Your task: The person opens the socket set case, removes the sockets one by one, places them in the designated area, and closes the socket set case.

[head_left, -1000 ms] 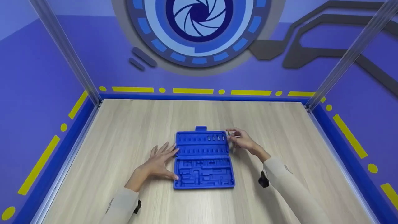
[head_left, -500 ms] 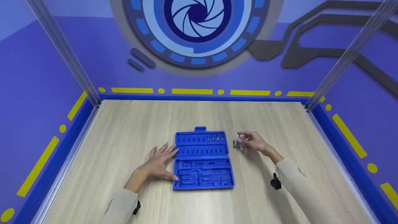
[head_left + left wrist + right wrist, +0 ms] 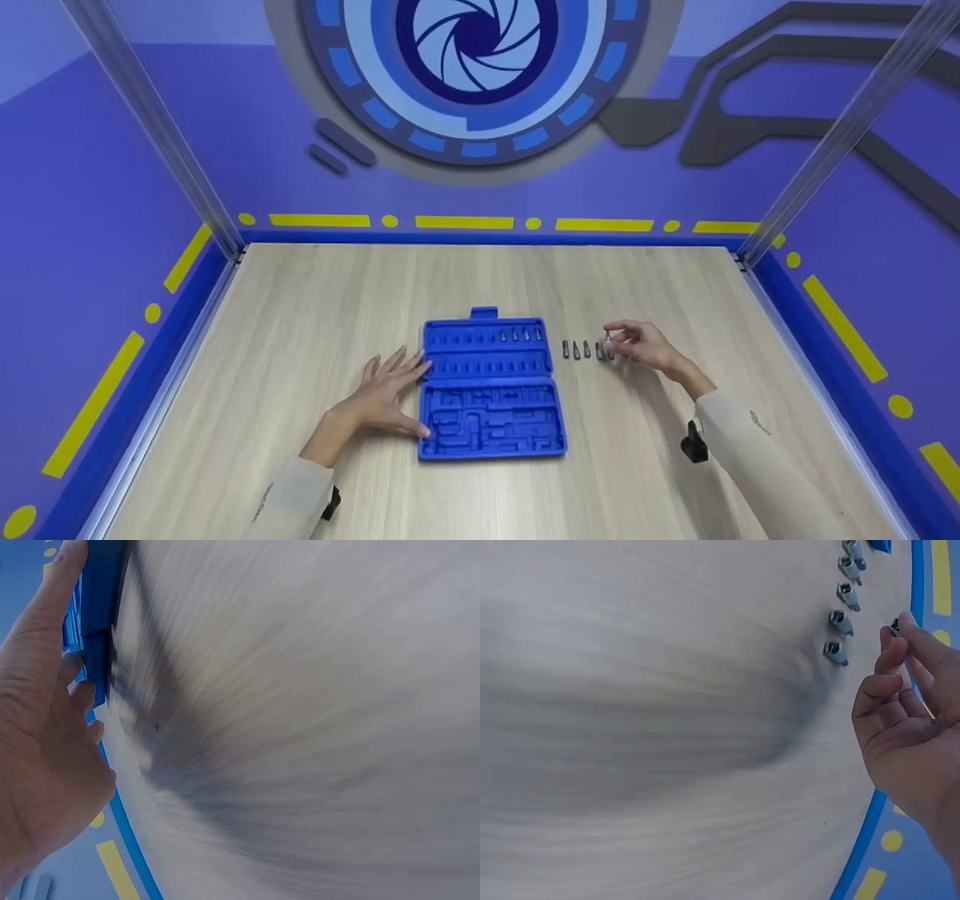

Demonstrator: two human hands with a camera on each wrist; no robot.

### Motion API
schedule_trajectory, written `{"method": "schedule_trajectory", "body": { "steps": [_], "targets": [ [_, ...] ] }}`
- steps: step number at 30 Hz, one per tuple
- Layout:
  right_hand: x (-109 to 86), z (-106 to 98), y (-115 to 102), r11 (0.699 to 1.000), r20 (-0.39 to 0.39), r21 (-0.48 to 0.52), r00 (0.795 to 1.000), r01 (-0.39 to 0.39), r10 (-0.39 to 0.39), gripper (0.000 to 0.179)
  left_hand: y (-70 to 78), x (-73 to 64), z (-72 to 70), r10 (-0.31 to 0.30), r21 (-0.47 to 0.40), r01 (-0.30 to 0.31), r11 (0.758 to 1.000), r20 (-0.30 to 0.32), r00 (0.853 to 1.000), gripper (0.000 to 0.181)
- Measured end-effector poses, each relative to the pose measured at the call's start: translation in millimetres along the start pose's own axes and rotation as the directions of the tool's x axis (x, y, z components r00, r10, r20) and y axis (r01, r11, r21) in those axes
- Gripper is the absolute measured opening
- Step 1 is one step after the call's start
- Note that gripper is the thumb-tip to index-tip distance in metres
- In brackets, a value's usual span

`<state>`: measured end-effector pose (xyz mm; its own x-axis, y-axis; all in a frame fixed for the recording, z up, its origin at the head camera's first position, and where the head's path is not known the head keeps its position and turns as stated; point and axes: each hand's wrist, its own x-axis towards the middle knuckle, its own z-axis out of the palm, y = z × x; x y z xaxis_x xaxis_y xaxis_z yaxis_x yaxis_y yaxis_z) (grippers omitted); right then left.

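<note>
A blue moulded case (image 3: pixel 487 379) lies opened flat on the table, its upper half holding several socket bits (image 3: pixel 514 337) at the right of the top row. My left hand (image 3: pixel 382 397) rests against the case's left edge, fingers spread, thumb near the front corner. To the right of the case, several loose socket bits (image 3: pixel 576 350) stand in a row. My right hand (image 3: pixel 649 347) pinches another socket bit (image 3: pixel 895 625) between thumb and fingertips, raised over the right end of that row. In the head view its fingers partly cover the last loose ones.
The wooden tabletop (image 3: pixel 337 292) extends around the case on all sides. Blue printed walls with yellow dashes (image 3: pixel 465 223) enclose it at the back and sides, with metal frame posts (image 3: pixel 169 150) at the corners.
My right hand has moved right, away from the case's upper right edge, with the socket bit held. More of the loose row shows now. My left hand has stayed on the case.
</note>
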<state>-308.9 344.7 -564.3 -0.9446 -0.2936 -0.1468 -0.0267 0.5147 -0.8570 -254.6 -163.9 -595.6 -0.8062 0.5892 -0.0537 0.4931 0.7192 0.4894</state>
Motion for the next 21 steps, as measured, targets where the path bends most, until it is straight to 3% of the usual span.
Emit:
{"method": "schedule_trajectory", "body": {
  "steps": [5, 21],
  "targets": [
    [-4.0, -4, 8, 0.997, -0.039, -0.081, 0.999, -0.006, 0.003, 0.045, -0.3, -0.5, 0.6, -0.015, 0.004, 0.015, 1.0, 0.003, 1.0, 0.123],
    [-10.6, -3, 34, 0.983, -0.093, -0.181, 0.996, -0.025, 0.008, 0.041, -2.0, -0.8, 1.3, -0.02, -0.004, 0.02, 1.0, 0.004, 1.0, 0.124]
  ]
}}
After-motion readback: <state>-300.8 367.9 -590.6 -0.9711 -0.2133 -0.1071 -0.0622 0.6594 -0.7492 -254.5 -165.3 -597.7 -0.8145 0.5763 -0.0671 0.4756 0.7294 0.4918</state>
